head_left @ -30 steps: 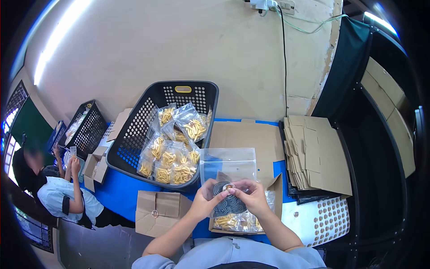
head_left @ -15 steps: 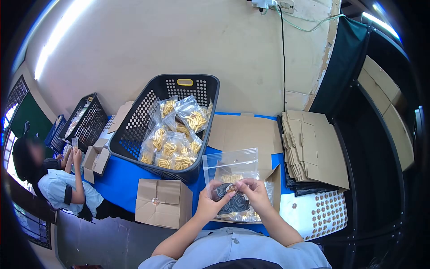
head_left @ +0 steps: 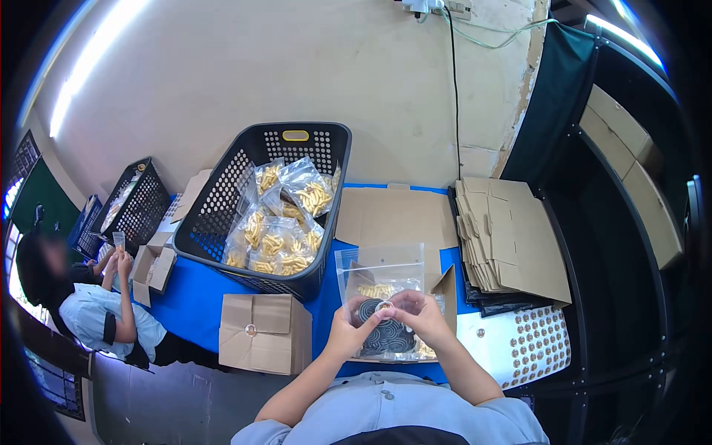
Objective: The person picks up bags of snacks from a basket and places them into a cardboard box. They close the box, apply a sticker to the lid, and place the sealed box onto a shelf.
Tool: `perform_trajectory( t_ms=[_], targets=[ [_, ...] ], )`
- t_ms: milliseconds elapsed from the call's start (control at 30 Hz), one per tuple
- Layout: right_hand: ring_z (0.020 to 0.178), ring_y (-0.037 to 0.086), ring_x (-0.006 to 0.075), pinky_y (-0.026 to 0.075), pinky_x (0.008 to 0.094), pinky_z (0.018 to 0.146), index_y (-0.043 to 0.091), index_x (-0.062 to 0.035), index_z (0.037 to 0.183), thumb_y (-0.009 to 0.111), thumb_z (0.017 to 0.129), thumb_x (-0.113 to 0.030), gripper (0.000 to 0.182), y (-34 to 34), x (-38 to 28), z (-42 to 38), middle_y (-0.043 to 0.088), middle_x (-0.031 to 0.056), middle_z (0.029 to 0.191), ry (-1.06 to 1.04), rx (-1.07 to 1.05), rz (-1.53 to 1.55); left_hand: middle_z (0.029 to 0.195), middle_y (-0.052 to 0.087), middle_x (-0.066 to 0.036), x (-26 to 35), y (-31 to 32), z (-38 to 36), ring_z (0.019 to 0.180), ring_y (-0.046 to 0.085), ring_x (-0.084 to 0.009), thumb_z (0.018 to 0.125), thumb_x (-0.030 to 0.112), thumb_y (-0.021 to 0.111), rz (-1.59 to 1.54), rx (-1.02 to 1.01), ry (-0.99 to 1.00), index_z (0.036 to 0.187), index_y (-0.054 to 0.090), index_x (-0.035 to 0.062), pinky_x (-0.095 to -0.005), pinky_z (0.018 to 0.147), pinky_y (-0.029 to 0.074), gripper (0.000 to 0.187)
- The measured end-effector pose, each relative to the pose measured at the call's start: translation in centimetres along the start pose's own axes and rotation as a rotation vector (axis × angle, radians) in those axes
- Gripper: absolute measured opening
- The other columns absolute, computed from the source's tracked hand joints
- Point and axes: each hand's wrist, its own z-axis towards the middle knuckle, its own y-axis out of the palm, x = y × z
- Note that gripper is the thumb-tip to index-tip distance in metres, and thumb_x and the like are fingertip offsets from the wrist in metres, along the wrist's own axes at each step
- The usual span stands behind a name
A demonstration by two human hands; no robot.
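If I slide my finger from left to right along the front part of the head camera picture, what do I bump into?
Other person → closed box → zip bag → sticker sheet.

Blue bench (head_left: 185, 308): blk basket (head_left: 222, 200), closed cardbd box (head_left: 256, 337), open box (head_left: 446, 293), sticker sheet (head_left: 493, 352); flat ctns (head_left: 515, 237) stacked on blk plastic (head_left: 512, 303).

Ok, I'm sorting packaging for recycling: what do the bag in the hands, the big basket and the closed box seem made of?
Bag: likely thin, glossy plastic film; it's see-through near the top. Basket: probably rigid dark plastic, satin-looking, with regular holes. Closed box: apparently matte brown cardboard, from its creased flaps.
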Motion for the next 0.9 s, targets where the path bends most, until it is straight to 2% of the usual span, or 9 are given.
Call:
perform_trajectory(
  t_ms=[133,200,233,367,533,733,800,867,900],
  targets=[
    [0.076,0.061,0.0116,0.049,0.0253,0.068,0.065,0.0027,0.094,0.069,0.084,-0.013,0.019,-0.7,0.3,-0.2,0.066,0.0066,0.085,0.007,0.017,-0.091,0.101,0.061,-0.007,-0.2,0.0,-0.7,0.089,0.061,-0.0104,0.076,0.017,0.078,0.124,-0.162,0.014,0.113,0.053,0.0012,-0.0238,0.074,0.049,0.048],
    [0.075,0.062,0.0126,0.049,0.0257,0.066,0.066,0.0012,0.091,0.07,0.083,-0.014,0.017,-1.2,0.4,0.3,0.066,0.0066,0.084,-0.062,0.225,0.108,0.102,0.06,-0.007,0.0,0.1,-0.9,0.098,0.058,-0.0118,0.075,0.016,0.077,0.29,-0.324,0.133,0.119,0.05,0.0026,-0.0272,0.082,0.048,0.053],
    [0.072,0.061,0.0129,0.049,0.0255,0.065,0.067,0.0008,0.09,0.07,0.083,-0.013,0.016,-1.8,0.2,0.5,0.067,0.0074,0.081,-0.079,0.269,0.109,0.107,0.061,-0.009,0.0,0.0,-0.8,0.107,0.056,-0.0136,0.073,0.016,0.079,0.284,-0.383,0.036,0.122,0.049,0.003,-0.0309,0.089,0.046,0.058],
    [0.074,0.062,0.0132,0.049,0.0251,0.066,0.07,0.0022,0.087,0.072,0.081,-0.013,0.016,-3.1,0.3,0.1,0.068,0.011,0.083,-0.042,0.098,0.01,0.116,0.06,-0.012,-0.1,-0.1,0.1,0.11,0.055,-0.0145,0.075,0.015,0.079,0.329,-0.366,0.05,0.126,0.046,0.003,-0.0321,0.091,0.045,0.062],
    [0.074,0.061,0.01,0.048,0.024,0.067,0.072,0.0012,0.089,0.071,0.082,-0.009,0.013,-1.5,0.5,-1.2,0.069,0.0071,0.08,-0.112,0.068,-0.098,0.089,0.069,-0.011,0.0,0.1,1.6,0.087,0.067,-0.019,0.084,0.007,0.068,0.093,-0.174,0.017,0.097,0.067,-0.003,-0.029,0.08,0.052,0.016],
    [0.074,0.06,0.0098,0.046,0.0229,0.065,0.072,0.001,0.089,0.068,0.085,-0.01,0.012,-2.6,-0.2,-2.2,0.069,0.0063,0.075,-0.097,0.189,-0.305,0.098,0.068,-0.015,0.2,-0.6,2.1,0.096,0.065,-0.021,0.094,0.019,0.057,-0.03,-0.313,0.035,0.116,0.06,-0.004,-0.0306,0.089,0.049,0.032],
    [0.071,0.061,0.0121,0.046,0.0243,0.063,0.072,0.0,0.084,0.063,0.089,-0.015,0.018,-3.2,-0.4,-2.3,0.068,0.0069,0.076,-0.181,0.13,-0.351,0.114,0.063,-0.017,0.7,-1.4,2.4,0.11,0.059,-0.0217,0.098,0.028,0.048,0.037,-0.408,0.022,0.129,0.05,-0.0044,-0.0339,0.099,0.041,0.045],
    [0.072,0.063,0.0142,0.048,0.0257,0.065,0.071,-0.0004,0.086,0.058,0.093,-0.017,0.022,-3.7,-0.2,-2.4,0.069,0.0086,0.081,-0.184,0.091,-0.388,0.128,0.054,-0.017,1.5,-1.2,2.3,0.122,0.051,-0.0239,0.1,0.028,0.043,0.135,-0.384,0.151,0.136,0.041,-0.0039,-0.0356,0.104,0.036,0.048],
    [0.075,0.063,0.0148,0.049,0.0273,0.068,0.071,-0.0008,0.089,0.057,0.093,-0.017,0.021,-3.6,-0.5,-2.5,0.069,0.0098,0.084,-0.233,0.218,-0.432,0.131,0.052,-0.017,1.6,-1.3,2.5,0.124,0.049,-0.0245,0.1,0.027,0.043,0.277,-0.201,0.248,0.135,0.043,-0.0004,-0.0354,0.105,0.034,0.045]
  ],
)
